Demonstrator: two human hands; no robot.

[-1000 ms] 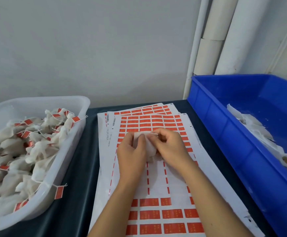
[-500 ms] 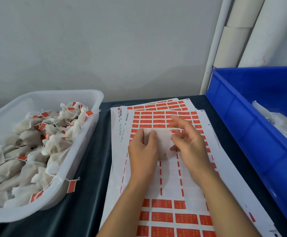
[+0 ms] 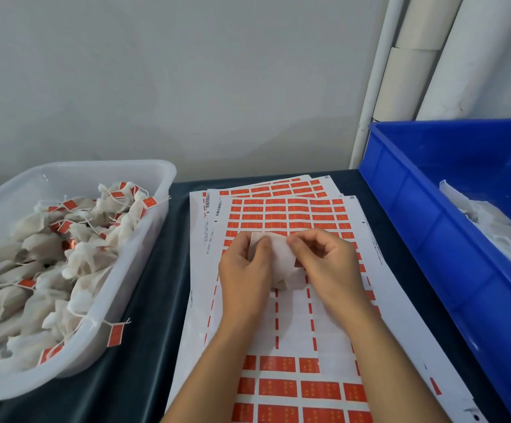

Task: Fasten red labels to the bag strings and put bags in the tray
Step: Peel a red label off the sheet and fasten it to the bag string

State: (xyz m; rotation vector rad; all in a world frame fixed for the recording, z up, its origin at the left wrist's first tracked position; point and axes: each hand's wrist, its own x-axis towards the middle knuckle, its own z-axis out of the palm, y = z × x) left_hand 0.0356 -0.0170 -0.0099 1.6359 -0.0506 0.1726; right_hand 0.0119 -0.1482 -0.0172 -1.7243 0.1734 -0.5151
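Over the label sheets [image 3: 290, 215] on the surface, both hands, left hand [image 3: 245, 270] and right hand [image 3: 327, 264], pinch one bag [image 3: 281, 254]. The tray [image 3: 156, 178] already brims with labelled bags. More wait in the blue bin [image 3: 415, 193].

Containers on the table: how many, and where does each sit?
2. A white plastic tray of labelled bags sits left of the label sheets; a blue plastic bin of unlabelled bags sits right, partly cut off by the frame.

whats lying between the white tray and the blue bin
In the head view, label sheets on dark cloth lie between the white tray and blue bin; both hands hold a bag above them.
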